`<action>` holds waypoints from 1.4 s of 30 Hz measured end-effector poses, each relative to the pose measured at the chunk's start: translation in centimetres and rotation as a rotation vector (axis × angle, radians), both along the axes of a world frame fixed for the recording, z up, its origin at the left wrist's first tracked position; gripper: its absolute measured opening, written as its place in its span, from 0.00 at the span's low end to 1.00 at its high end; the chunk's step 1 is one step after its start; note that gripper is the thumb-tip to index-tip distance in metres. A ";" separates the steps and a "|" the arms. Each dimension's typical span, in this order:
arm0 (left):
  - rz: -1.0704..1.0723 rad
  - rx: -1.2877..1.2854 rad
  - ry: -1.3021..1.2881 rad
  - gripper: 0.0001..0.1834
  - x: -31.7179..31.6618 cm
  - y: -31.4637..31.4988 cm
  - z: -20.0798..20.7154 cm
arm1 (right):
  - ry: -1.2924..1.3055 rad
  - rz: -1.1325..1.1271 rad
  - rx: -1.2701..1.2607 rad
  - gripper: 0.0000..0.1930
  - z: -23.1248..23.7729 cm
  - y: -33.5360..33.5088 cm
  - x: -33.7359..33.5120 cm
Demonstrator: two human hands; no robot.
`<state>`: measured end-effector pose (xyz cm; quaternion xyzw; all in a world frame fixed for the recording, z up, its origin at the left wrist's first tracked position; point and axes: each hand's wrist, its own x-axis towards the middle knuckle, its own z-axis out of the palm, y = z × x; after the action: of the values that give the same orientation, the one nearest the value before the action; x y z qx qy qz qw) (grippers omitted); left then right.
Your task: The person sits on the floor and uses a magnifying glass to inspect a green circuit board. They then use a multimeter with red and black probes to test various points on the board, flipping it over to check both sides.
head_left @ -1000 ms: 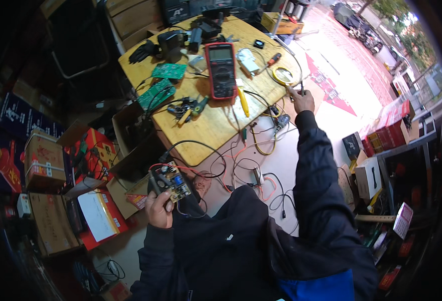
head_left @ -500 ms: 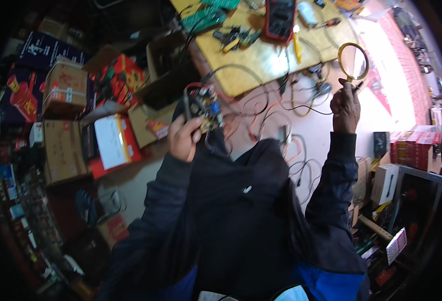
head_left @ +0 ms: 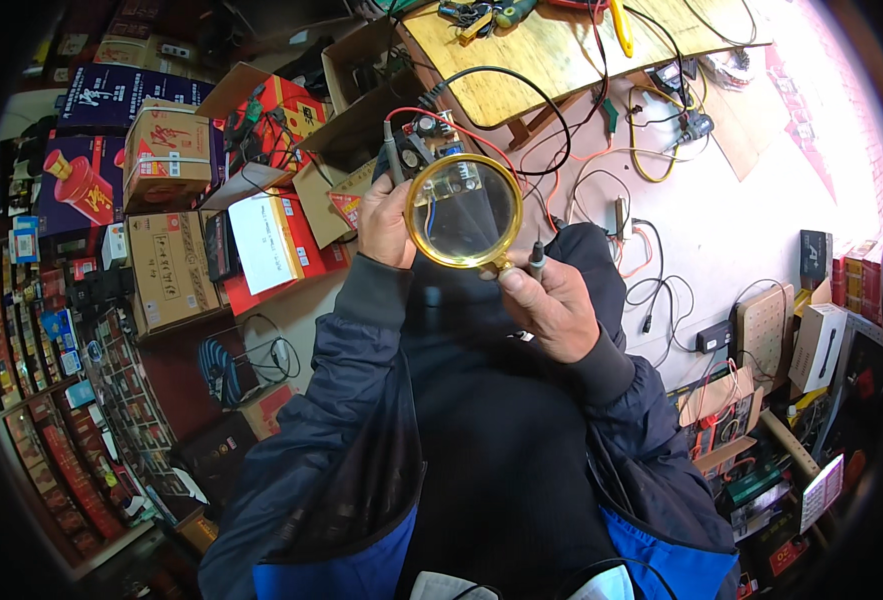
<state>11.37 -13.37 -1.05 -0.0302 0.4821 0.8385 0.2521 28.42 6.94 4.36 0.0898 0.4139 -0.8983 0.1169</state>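
My left hand grips a small circuit board with red and black wires trailing from it. My right hand holds a round gold-rimmed magnifying glass by its short handle, together with a dark probe-like pen. The lens sits directly over the board, and an enlarged part of the board shows through it. Both hands are raised in front of my chest, above my dark jacket.
A wooden worktable with tools and a yellow screwdriver lies at the top. Cables and clips sprawl over the pale floor to the right. Cardboard boxes and red cartons crowd the left; shelves of small goods line the far left.
My right hand has brought the magnifying glass in from the table side and placed it over the board. My view has tipped down, so the table slid to the top edge.
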 end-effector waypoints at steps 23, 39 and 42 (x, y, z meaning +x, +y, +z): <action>0.110 -0.007 -0.018 0.13 0.2 -2.2 1.5 | 0.006 0.042 -0.113 0.15 0.5 -0.2 -0.6; 0.192 -0.328 0.392 0.13 1.7 -2.1 1.0 | -0.049 0.078 -0.174 0.13 -0.2 -0.3 -2.1; 0.197 -0.296 0.363 0.12 2.0 -2.0 1.2 | -0.046 0.102 -0.248 0.14 -0.1 0.5 -1.8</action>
<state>13.38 -15.33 0.15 0.0376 0.6317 0.7710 0.0714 26.60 7.45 4.28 0.0738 0.3007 -0.9333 0.1820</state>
